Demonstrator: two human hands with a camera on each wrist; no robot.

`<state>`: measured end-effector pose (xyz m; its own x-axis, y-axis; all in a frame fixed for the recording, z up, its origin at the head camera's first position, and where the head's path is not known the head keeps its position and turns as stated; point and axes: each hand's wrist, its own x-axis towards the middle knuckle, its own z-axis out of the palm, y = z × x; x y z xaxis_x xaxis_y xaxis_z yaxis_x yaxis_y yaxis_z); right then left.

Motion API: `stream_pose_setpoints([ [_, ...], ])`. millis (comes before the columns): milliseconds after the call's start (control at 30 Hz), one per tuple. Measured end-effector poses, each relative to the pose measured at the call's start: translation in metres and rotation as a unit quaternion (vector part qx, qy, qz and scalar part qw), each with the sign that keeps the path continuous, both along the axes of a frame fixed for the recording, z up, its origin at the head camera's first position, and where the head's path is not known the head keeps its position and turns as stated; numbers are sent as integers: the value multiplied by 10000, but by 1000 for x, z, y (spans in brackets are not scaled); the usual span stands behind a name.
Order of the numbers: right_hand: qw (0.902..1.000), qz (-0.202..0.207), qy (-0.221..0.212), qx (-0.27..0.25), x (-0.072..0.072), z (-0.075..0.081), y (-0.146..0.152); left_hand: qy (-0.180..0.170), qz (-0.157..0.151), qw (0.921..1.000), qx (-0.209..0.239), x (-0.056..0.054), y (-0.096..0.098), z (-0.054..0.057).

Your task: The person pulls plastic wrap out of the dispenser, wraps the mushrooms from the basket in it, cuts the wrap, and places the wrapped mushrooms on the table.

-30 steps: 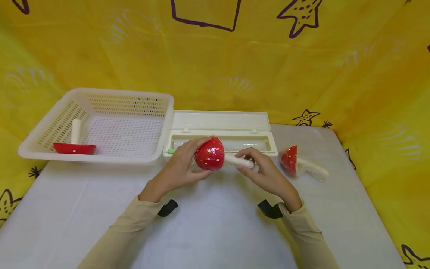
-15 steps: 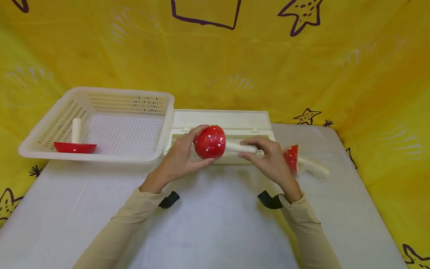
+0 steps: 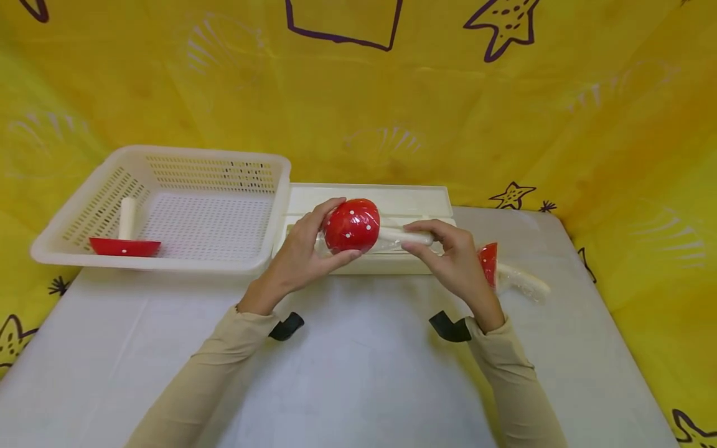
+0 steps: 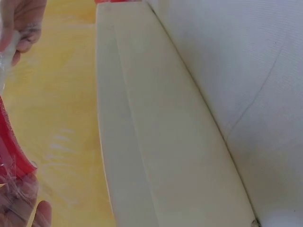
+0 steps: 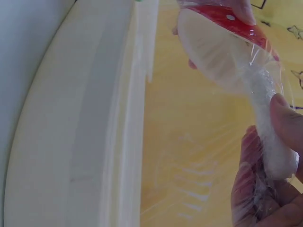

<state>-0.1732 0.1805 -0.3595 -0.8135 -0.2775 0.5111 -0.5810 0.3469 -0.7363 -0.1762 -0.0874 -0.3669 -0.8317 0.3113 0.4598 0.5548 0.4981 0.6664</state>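
A toy mushroom with a red, white-dotted cap and pale stem is held up in front of the long white box. Shiny clear film covers it, with loose folds showing around the stem in the right wrist view. My left hand grips the cap from the left, thumb below and fingers above. On the other side, my right hand pinches the stem's end between thumb and fingers. Another film-covered mushroom lies on the table at right, its cap partly behind my right hand.
The white box stands with its lid raised against the yellow backdrop. Left of it is a white perforated basket with a red-capped mushroom standing stem up. The table carries a pale cover.
Both hands have lifted the mushroom upward in the head view, and its cap has turned so more white dots face the camera. The basket and the mushroom at right stay put.
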Motion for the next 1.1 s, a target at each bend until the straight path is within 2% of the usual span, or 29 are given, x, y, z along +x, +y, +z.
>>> stream_pose_setpoints([
  [400, 10000, -56, -60, -16, 5, 12, -2, -62, 87, 9997, 211, 5, 0, 10],
  [667, 10000, -15, 62, -69, 11, 21, -5, 205, 116, 9995, 214, 11, -2, 21],
  [1100, 9992, 24, 289, -265, 16, 27, -7, 510, 68, 9983, 284, 17, -1, 29],
])
